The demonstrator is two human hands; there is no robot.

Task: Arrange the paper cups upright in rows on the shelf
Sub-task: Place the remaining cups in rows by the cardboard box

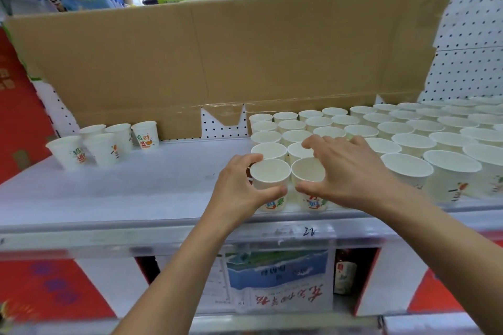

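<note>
Many white paper cups with coloured prints stand upright in rows (402,130) over the right half of the white shelf (152,190). My left hand (239,187) wraps around the front-left cup of the block (270,174), thumb in front and fingers behind. My right hand (351,171) curls over the neighbouring front cup (309,171), thumb on its front wall and fingers spread above the rim. Both cups stand on the shelf near its front edge. Several loose cups (103,144) stand upright in a small cluster at the shelf's left rear.
A brown cardboard sheet (217,57) leans against the white pegboard (473,35) behind the shelf. Toys and packets sit on top behind it. The shelf's front rail (163,236) carries a handwritten label. Boxes and a bottle (344,275) sit on the lower shelf.
</note>
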